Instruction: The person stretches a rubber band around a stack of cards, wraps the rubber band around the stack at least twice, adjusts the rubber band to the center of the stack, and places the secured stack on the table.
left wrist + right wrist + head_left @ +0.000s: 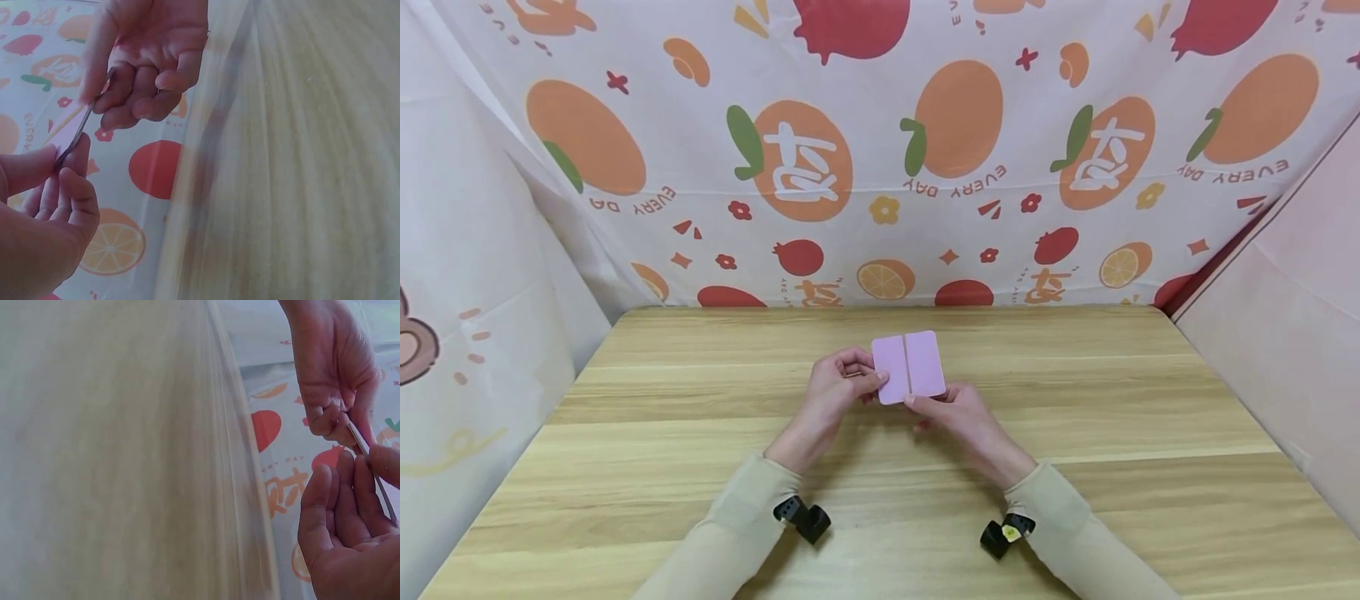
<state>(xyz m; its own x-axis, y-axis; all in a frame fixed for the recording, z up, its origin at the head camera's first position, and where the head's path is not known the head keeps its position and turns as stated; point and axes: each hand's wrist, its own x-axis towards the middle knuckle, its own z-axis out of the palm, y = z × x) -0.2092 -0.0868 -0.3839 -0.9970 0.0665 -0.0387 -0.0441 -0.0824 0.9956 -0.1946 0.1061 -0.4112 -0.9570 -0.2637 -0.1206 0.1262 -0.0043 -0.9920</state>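
Note:
A thin pink square card [927, 360] with rounded corners is held up over the far middle of the table. A narrow brownish line divides its face into two panels. My left hand [837, 387] pinches its left edge, thumb on the face and fingers behind. At the lower edge, near the right corner, my right hand [958, 414] grips it with the thumb in front. From the left wrist the card [76, 132] appears nearly edge-on, with a dark rim. The right wrist view likewise shows its thin edge [377, 480] between both hands, their other fingers loosely curled.
The wood-grain table [700, 400] spreads out beneath both forearms. Behind it hangs a white cloth [880, 150] printed with fruit, and pale cloths [475, 250] flank the sides. Each wrist wears a small black camera [808, 521] on a band over a beige sleeve.

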